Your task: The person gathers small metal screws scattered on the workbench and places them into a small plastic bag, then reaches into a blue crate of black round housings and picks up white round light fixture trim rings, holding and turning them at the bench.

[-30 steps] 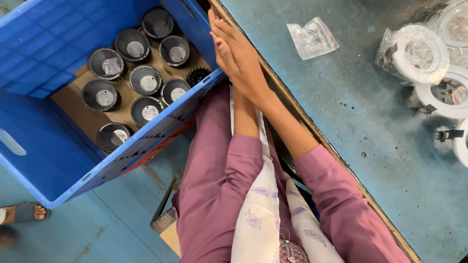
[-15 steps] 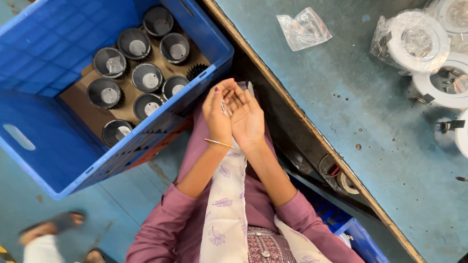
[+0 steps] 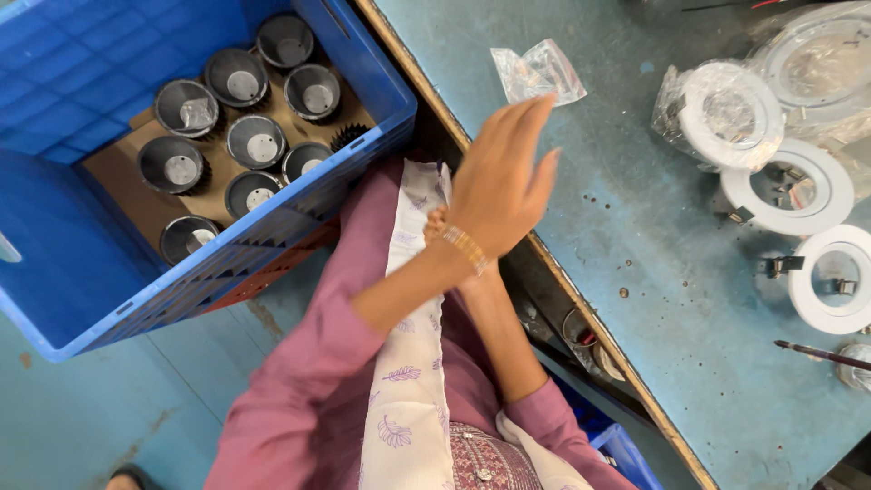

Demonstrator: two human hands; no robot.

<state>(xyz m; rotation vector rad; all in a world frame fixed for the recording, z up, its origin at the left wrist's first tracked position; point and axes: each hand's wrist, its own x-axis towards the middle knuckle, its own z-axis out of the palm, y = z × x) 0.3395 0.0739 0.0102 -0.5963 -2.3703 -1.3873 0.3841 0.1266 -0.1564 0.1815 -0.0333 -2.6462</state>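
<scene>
My left hand, with a gold bracelet at the wrist, is raised over the edge of the blue-green table, fingers apart and holding nothing. It is just below a crumpled clear plastic bag. My right hand is almost wholly hidden under my left wrist, so its fingers cannot be read. To the left stands a blue plastic crate with several black finned round housings on a cardboard sheet.
Several white round lamp rings lie at the table's right edge, some wrapped in clear plastic. A thin dark tool and small loose screws lie nearby. Another blue bin sits under the table.
My hands were pressed together beside the crate. Now the left hand has lifted to the right over the table edge with spread fingers, and the right hand has slipped beneath it.
</scene>
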